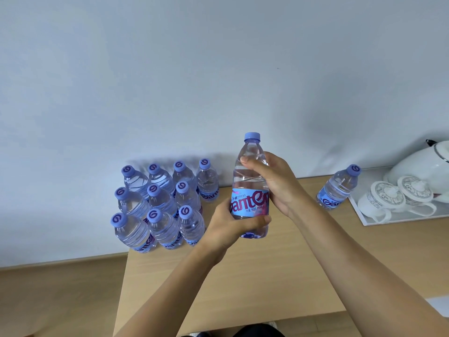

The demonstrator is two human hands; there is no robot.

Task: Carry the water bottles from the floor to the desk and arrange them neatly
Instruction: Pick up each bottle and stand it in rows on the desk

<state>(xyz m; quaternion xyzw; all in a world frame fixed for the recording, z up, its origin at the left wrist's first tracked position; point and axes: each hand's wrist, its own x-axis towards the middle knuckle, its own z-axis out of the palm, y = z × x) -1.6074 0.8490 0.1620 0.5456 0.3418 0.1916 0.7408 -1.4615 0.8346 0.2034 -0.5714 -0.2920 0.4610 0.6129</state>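
held bottle label: "Ganten" partly covered | lone bottle label: "Gan…" | caps: swirl logo

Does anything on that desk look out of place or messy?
One bottle stands alone on the right beside the white tray, apart from the group of ten at the left end. Nothing looks spilled or toppled. Both hands, left and right, grip another bottle.
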